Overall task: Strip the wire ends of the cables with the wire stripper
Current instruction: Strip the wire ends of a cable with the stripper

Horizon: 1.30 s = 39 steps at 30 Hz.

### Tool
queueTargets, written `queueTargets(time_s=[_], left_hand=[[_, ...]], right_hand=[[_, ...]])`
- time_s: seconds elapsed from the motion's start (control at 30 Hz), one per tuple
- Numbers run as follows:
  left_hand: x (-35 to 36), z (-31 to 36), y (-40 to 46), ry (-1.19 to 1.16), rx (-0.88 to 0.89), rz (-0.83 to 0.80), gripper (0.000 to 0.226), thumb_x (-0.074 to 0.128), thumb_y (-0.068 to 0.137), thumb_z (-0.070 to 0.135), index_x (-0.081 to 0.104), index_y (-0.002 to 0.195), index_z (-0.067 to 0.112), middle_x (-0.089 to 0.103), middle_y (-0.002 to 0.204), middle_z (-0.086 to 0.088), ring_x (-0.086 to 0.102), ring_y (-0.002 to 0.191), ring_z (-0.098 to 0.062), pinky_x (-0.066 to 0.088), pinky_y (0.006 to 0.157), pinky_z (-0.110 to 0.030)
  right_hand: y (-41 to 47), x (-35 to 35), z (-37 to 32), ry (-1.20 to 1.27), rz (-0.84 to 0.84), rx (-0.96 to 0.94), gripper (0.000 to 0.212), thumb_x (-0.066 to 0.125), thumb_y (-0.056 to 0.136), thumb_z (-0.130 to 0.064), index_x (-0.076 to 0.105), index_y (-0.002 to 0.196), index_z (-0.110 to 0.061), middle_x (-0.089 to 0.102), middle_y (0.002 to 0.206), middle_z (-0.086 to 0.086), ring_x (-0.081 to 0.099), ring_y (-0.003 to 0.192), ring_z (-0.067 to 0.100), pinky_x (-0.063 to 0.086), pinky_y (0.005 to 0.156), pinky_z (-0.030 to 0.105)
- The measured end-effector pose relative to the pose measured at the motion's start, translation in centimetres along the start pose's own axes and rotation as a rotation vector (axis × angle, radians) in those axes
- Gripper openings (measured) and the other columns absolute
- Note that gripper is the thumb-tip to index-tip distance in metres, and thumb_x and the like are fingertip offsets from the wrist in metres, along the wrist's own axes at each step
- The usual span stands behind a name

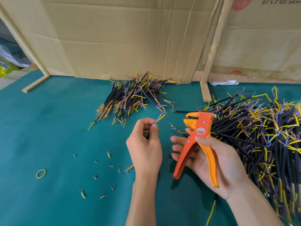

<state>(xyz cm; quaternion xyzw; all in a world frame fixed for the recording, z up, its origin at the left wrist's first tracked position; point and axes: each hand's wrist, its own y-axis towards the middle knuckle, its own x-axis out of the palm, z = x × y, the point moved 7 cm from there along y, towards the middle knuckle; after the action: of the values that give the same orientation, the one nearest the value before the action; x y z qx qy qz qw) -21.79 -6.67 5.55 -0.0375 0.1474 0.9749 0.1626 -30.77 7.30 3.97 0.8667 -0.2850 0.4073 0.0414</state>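
Orange plastic-handled wire stripper [197,144] sits gripped in the right hand [216,160], handles spread; beside it, the left hand [145,147] pinches a thin black cable [158,119] with yellow-blue wire ends.

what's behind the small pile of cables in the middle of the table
Behind the small pile stands a cardboard sheet, its torn bottom edge meeting the green table. Whatever lies beyond the cardboard is hidden.

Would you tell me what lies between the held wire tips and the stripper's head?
Head view: only bare green mat separates the wire tips from the stripper.
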Motion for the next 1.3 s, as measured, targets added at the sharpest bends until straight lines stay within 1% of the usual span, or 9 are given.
queueTargets(time_s=[0.1, 0.2, 0.4, 0.73, 0.83, 1.0, 1.17, 1.23, 1.3], left_hand=[[0.3, -0.5, 0.1, -0.06, -0.043, -0.043, 0.019, 0.059, 0.096, 0.01, 0.063, 0.084, 0.024, 0.065, 0.071, 0.006, 0.055, 0.06, -0.017, 0.049, 0.065, -0.033], [0.3, -0.6, 0.2, -0.092, -0.073, -0.064, 0.017, 0.057, 0.099, 0.012, 0.062, 0.084, 0.021, 0.06, 0.068, 0.008, 0.049, 0.058, -0.012, 0.045, 0.063, -0.031], [0.8, -0.5, 0.0, -0.045, -0.056, -0.122, 0.015, 0.051, 0.103, 0.017, 0.058, 0.089, 0.016, 0.054, 0.068, 0.005, 0.046, 0.061, -0.016, 0.045, 0.065, -0.041], [1.3, -0.5, -0.1, 0.005, -0.056, -0.195, 0.016, 0.05, 0.103, 0.016, 0.058, 0.088, 0.016, 0.053, 0.066, 0.003, 0.047, 0.062, -0.019, 0.042, 0.061, -0.037], [1.5, -0.6, -0.1, 0.007, -0.059, -0.212, 0.016, 0.051, 0.102, 0.015, 0.058, 0.087, 0.016, 0.054, 0.067, 0.003, 0.048, 0.064, -0.02, 0.043, 0.062, -0.036], [1.4, -0.6, 0.0, -0.039, -0.047, -0.203, 0.017, 0.055, 0.1, 0.013, 0.061, 0.085, 0.017, 0.061, 0.067, 0.007, 0.055, 0.061, -0.015, 0.046, 0.06, -0.03], [1.2, -0.1, 0.0, -0.115, -0.046, -0.166, 0.017, 0.06, 0.093, 0.003, 0.068, 0.093, 0.018, 0.073, 0.089, 0.005, 0.069, 0.085, -0.014, 0.056, 0.08, -0.03], [0.2, -0.2, 0.2, 0.018, -0.013, -0.098, 0.019, 0.061, 0.091, 0.005, 0.07, 0.097, 0.02, 0.071, 0.099, 0.007, 0.066, 0.097, -0.013, 0.052, 0.09, -0.029], [-1.7, -0.7, 0.9, 0.196, 0.007, 0.04, 0.023, 0.061, 0.09, 0.006, 0.07, 0.106, 0.02, 0.065, 0.118, 0.004, 0.058, 0.116, -0.017, 0.044, 0.102, -0.032]], right_hand=[[-0.1, 0.0, 0.1, -0.027, -0.057, 0.019, 0.07, 0.07, 0.07, -0.002, 0.053, 0.138, -0.005, 0.061, 0.128, 0.039, 0.065, 0.112, 0.053, 0.056, 0.093, 0.057], [-0.1, 0.6, 0.8, -0.105, -0.115, 0.074, 0.056, 0.066, 0.083, -0.011, 0.06, 0.139, -0.018, 0.063, 0.131, 0.032, 0.063, 0.114, 0.054, 0.055, 0.094, 0.06], [-0.2, 0.7, 1.4, -0.206, -0.146, 0.135, 0.048, 0.069, 0.09, -0.023, 0.063, 0.137, -0.022, 0.068, 0.108, 0.03, 0.066, 0.082, 0.041, 0.056, 0.076, 0.055], [-0.6, 1.0, 1.4, -0.237, -0.202, 0.134, 0.054, 0.076, 0.088, -0.016, 0.057, 0.138, -0.011, 0.053, 0.082, 0.014, 0.054, 0.071, 0.032, 0.051, 0.067, 0.048], [-0.4, 0.9, 1.5, -0.198, -0.145, 0.142, 0.052, 0.082, 0.085, -0.025, 0.062, 0.129, -0.004, 0.046, 0.073, 0.01, 0.047, 0.058, 0.025, 0.046, 0.054, 0.039], [-0.3, 0.9, 1.6, -0.2, -0.051, 0.091, 0.026, 0.075, 0.088, -0.026, 0.069, 0.102, -0.005, 0.041, 0.063, 0.006, 0.038, 0.044, 0.018, 0.038, 0.041, 0.027], [0.2, 0.1, 0.2, -0.174, 0.121, -0.054, 0.032, 0.069, 0.084, -0.029, 0.043, 0.074, -0.014, 0.031, 0.055, -0.001, 0.028, 0.036, 0.009, 0.027, 0.032, 0.019], [0.0, -0.5, -0.5, -0.1, 0.117, -0.091, 0.024, 0.072, 0.081, -0.027, 0.056, 0.085, -0.009, 0.042, 0.061, 0.004, 0.041, 0.044, 0.016, 0.041, 0.039, 0.027], [-0.2, -0.5, -0.7, -0.039, 0.063, -0.1, 0.032, 0.075, 0.079, -0.018, 0.065, 0.106, -0.006, 0.054, 0.074, 0.01, 0.055, 0.062, 0.025, 0.054, 0.058, 0.037]])
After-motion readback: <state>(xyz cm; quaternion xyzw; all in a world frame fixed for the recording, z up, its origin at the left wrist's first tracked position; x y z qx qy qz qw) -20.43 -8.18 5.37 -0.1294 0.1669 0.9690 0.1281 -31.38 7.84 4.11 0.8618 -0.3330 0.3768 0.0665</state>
